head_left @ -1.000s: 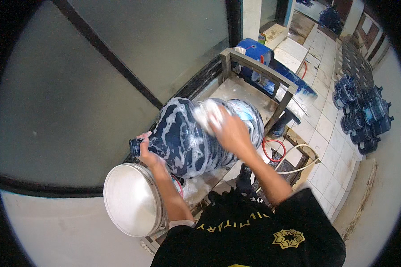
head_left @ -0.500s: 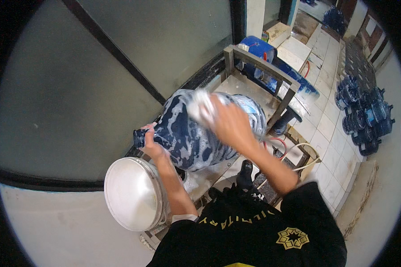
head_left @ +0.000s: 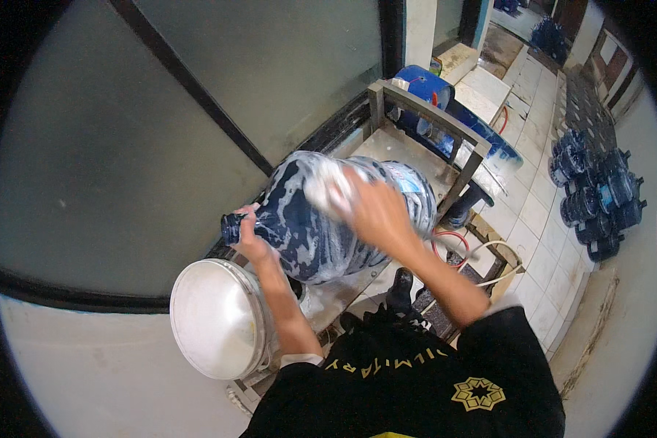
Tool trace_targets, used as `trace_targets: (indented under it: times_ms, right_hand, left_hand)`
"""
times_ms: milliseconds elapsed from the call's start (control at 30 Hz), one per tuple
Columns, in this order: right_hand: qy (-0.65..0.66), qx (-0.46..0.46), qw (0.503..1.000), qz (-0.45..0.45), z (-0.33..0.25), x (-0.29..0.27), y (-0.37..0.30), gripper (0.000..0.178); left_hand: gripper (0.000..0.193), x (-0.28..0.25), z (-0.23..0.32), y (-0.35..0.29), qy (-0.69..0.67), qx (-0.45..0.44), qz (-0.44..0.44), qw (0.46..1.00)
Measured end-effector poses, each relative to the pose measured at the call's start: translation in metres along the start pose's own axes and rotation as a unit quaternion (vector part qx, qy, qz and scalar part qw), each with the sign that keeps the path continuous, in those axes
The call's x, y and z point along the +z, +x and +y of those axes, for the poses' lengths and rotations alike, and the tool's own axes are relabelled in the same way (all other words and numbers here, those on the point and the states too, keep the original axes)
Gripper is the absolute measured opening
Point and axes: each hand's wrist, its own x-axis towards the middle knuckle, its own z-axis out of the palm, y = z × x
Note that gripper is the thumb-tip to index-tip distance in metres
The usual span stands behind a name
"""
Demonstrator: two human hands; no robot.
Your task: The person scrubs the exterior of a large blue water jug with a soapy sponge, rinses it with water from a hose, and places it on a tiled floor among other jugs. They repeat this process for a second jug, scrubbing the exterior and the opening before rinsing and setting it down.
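A large blue water jug (head_left: 306, 244), streaked with white suds, lies on its side on a metal bench (head_left: 409, 150), its neck toward the left. My left hand (head_left: 250, 237) is closed round the neck. Against the upper side of the jug, my right hand (head_left: 376, 212) presses a white, foamy cloth or sponge (head_left: 328, 186); motion blur hides which it is. Part of a pale label (head_left: 409, 177) shows near the jug's base.
A white bucket (head_left: 215, 317) stands beside the neck end. Past the bench's rail (head_left: 434, 109) lies a blue drum (head_left: 423, 84). Red and white hoses (head_left: 500, 274) loop at the right. Several blue jugs (head_left: 588, 193) are stacked by the right wall. Dark framed panels (head_left: 87, 168) line the left.
My right hand has shifted slightly down with the white cloth or sponge, and the suds' pattern on the jug has changed. My left hand stays on the neck.
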Motion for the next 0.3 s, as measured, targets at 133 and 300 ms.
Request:
trace_targets:
  times_ms: [133,300]
  right_hand:
    - [0.023,0.061,0.994,-0.089,0.002,0.015,-0.082,0.045]
    - [-0.11,-0.03,0.993,0.026,0.072,0.028,0.021,0.036]
  left_hand:
    - [0.016,-0.005,-0.013,0.01,0.008,-0.017,0.008,1.0]
    - [0.02,-0.003,-0.014,0.008,-0.003,-0.054,-0.051,0.997]
